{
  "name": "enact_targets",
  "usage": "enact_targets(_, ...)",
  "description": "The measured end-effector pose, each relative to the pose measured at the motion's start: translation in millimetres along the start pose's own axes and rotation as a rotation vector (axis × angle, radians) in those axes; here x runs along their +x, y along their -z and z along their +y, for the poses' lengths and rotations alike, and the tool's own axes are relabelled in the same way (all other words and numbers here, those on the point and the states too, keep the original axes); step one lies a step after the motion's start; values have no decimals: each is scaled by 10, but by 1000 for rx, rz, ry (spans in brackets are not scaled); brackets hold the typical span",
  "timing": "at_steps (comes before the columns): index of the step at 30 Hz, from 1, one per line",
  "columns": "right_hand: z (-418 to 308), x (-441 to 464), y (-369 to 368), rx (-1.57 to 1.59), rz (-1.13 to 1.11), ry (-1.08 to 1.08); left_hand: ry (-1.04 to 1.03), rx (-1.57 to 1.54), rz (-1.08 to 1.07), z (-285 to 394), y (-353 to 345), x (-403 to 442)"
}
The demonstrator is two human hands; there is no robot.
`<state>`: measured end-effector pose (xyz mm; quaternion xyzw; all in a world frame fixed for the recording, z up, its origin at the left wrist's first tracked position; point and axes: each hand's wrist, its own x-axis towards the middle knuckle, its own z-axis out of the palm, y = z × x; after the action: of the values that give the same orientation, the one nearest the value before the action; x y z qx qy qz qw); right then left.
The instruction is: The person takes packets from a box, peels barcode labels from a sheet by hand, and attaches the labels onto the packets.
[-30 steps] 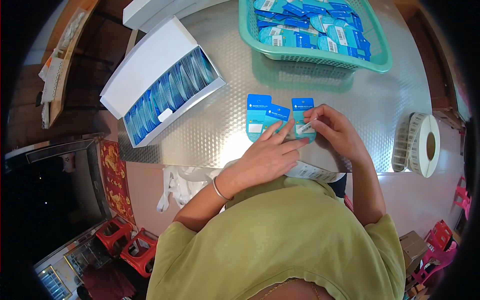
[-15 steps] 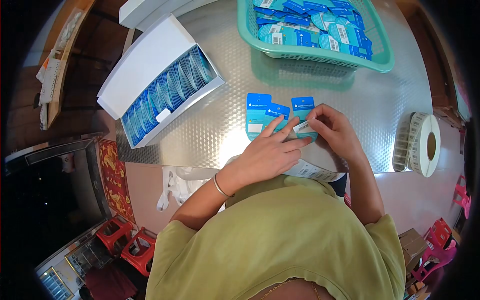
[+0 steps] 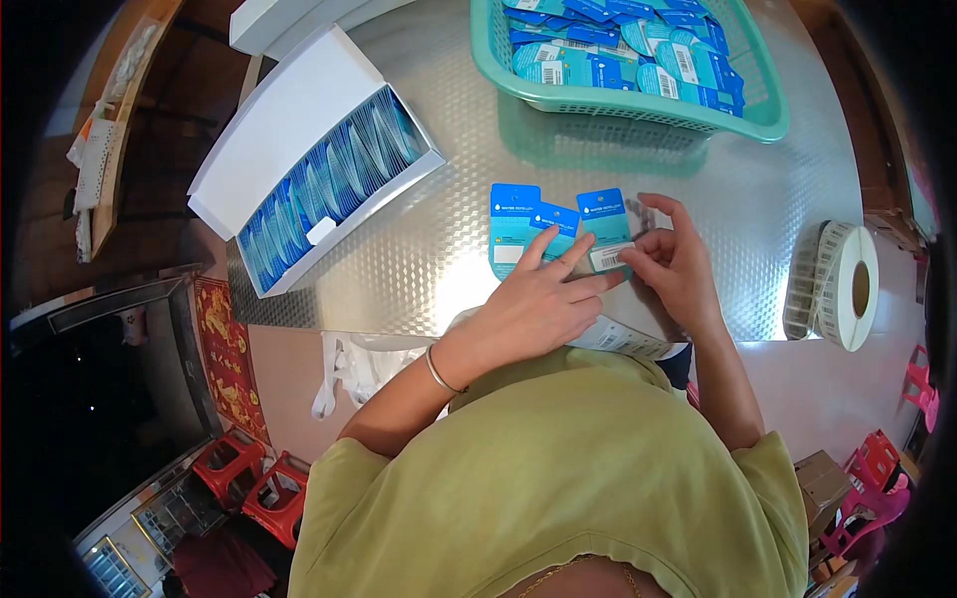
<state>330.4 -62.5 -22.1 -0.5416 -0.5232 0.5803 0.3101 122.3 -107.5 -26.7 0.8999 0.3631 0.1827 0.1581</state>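
My left hand lies with fingers spread over the lower edges of several blue and teal cards, its fingertips pressing on them. One card on the right has a white barcode label across its lower part. At that label's right edge rests the thumb of my right hand; the index finger is raised apart from it. To the left, a card with a blank white patch is partly overlapped by another card. A strip of barcode labels hangs at the table edge under my hands.
A green basket full of labelled cards stands at the back of the metal table. An open white box packed with cards is at the left. On the right edge stands a roll of labels. Red stools are on the floor.
The barcode label now lies flat on the right card, where before my right fingers pinched its corner. My right index finger has lifted away from the thumb. My left hand has stayed nearly still.
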Motion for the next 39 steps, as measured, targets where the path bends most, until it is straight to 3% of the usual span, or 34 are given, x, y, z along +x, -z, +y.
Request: enact_targets(39, 17, 22, -84, -162, 74, 36, 14, 15, -12, -2, -22, -5)
